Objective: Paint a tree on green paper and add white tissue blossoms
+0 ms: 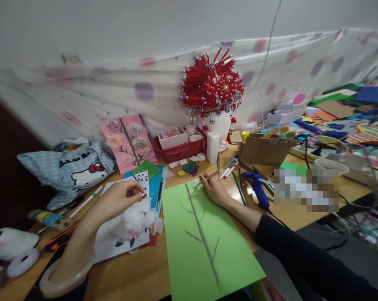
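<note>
My right hand (212, 189) grips a slim brown stick-like tool (213, 174) near the top of a light green sheet (239, 259). Its kind cannot be made out. A small whitish tuft (195, 182) lies by those fingertips, on the sheet's upper edge. Down the green sheet runs a dark stem (197, 223) with thin side twigs. My left hand (134, 192) hovers over a fluffy white and pale pink flower (134, 223) on a white sheet (105, 246). Its fingers are curled and pinched together; what they hold, if anything, is hidden.
A pink flower picture (129, 144) leans at the back beside a red basket (181, 154). Several pens (229, 170) and a blue glue gun (257, 190) with its cable lie right. A red beaded headdress (214, 85) stands behind; a patterned bag (74, 167) sits left.
</note>
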Tool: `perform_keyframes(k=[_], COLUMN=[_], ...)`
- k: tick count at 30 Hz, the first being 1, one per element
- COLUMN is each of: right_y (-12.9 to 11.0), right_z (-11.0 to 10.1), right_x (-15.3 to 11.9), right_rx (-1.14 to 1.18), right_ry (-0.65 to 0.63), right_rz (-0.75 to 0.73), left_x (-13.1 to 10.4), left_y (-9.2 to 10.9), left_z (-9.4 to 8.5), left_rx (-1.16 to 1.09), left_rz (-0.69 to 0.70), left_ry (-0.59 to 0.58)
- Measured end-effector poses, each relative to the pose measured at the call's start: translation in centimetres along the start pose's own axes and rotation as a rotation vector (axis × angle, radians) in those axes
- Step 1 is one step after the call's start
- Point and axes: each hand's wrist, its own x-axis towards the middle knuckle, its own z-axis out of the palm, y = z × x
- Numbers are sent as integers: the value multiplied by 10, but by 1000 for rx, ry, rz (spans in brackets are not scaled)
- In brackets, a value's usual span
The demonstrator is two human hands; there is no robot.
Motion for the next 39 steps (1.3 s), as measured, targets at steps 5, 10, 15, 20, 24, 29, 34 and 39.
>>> perform_keyframes(k=[5,10,15,20,24,29,34,39], right_y=[-2,-5,-8,-8,-8,-8,-8,-4], right_z=[-4,-6,-8,-10,-10,-11,-13,-11], right_x=[-2,-5,-5,-6,-6,-6,-5,-4], right_rx=[55,146,204,232,244,284,310,336], right_ry=[43,76,133,176,188,211,252,270], right_rz=[-14,-15,-30,-17,-20,-23,6,5], left_x=[-20,-26,-26,-39,-57,-63,-54,-35], left_y=[-9,-13,-5,8,15,8,11,29], left_z=[26,28,38,69,91,100,82,64], left_rx=[139,332,317,471,654,609,186,-31], left_rz=[1,-86,-46,182,250,303,218,175], left_ry=[-129,-58,-99,-72,74,162,147,58])
